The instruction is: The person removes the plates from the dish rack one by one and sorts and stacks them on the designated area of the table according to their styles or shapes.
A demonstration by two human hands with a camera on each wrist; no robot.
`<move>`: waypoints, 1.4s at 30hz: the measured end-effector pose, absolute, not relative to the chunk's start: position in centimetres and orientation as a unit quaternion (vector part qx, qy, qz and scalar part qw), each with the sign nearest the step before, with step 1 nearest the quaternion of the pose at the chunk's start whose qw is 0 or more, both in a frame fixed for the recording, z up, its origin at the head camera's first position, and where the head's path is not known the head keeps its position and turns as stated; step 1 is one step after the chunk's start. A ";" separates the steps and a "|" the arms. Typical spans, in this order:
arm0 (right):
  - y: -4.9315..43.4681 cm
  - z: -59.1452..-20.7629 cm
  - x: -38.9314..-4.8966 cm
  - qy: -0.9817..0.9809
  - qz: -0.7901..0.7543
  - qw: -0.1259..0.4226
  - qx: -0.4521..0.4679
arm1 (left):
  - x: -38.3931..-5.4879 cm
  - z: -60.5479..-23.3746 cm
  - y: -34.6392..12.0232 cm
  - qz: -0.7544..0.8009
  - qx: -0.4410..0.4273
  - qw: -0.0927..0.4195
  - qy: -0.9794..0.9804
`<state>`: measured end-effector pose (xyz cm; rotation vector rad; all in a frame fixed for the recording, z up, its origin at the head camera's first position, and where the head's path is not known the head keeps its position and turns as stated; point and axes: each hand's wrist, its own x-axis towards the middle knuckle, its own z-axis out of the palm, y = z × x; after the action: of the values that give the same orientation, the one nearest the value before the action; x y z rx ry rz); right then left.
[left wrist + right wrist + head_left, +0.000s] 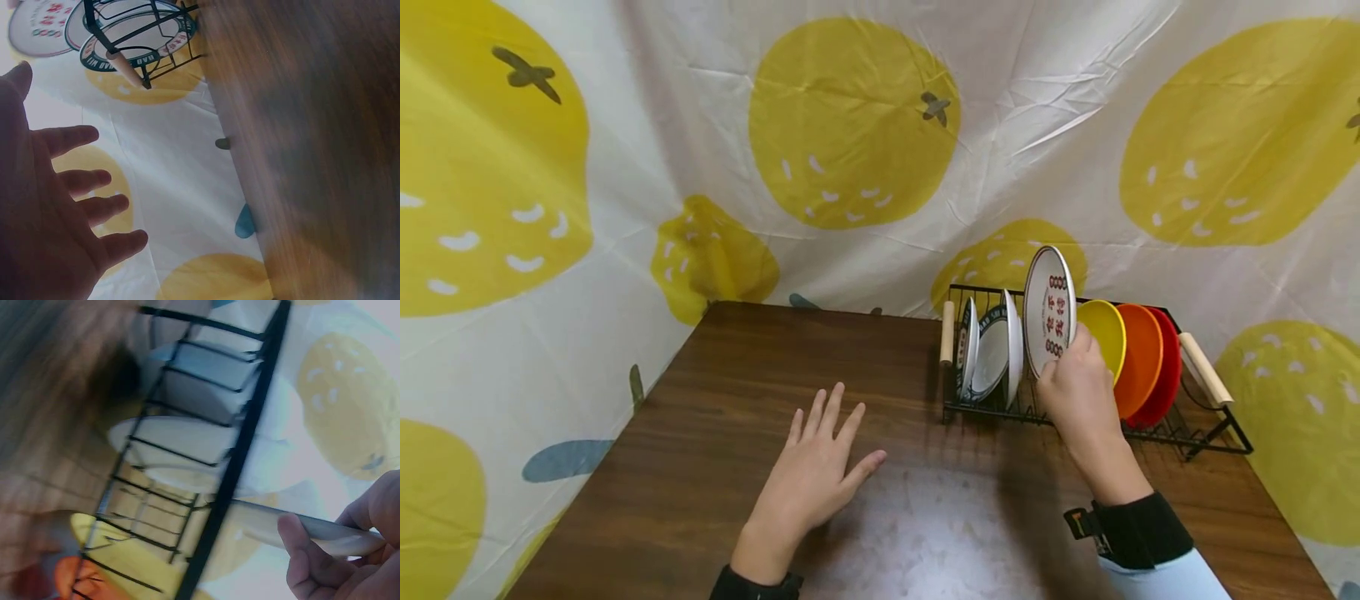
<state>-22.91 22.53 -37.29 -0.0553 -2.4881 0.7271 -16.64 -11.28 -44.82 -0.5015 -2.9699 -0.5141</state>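
Note:
My right hand point(1081, 390) pinches the near edge of a white plate point(1047, 312) with red characters and a dark rim. The plate stands upright, its top above the dish rack point(1000, 410); in the right wrist view, thumb and fingers grip the plate edge point(312, 528) beside the rack's black bars. To its left, several white plates point(1013, 350) with dark patterned rims stand in the rack. Yellow point(1103, 329), orange point(1138, 358) and red point(1167, 371) plates lean to its right, partly behind my hand. My left hand point(812, 475) is spread, palm down over the table, holding nothing.
The black wire rack has wooden handles, left point(947, 332) and right point(1205, 367), and stands at the back right of the brown wooden table point(760, 358). A white cloth point(700, 108) with yellow fruit prints hangs behind and beside the table.

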 end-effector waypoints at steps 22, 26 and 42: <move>19.4 -35.1 -16.4 -0.824 0.447 0.332 0.102 | -17.2 -43.6 -10.4 -0.189 -0.187 0.142 -0.954; 19.3 -35.9 -16.2 -0.790 0.541 0.270 0.106 | -17.5 -42.7 -10.0 -0.216 -0.193 0.150 -0.945; 17.3 -39.7 -14.9 -0.741 0.660 0.113 0.048 | -17.7 -40.0 -8.9 -0.601 -0.243 0.048 -0.760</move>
<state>-14.88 17.35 -39.75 0.1421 -2.1744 1.9357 -17.66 -8.87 -39.96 -0.7402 -2.3185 -1.8312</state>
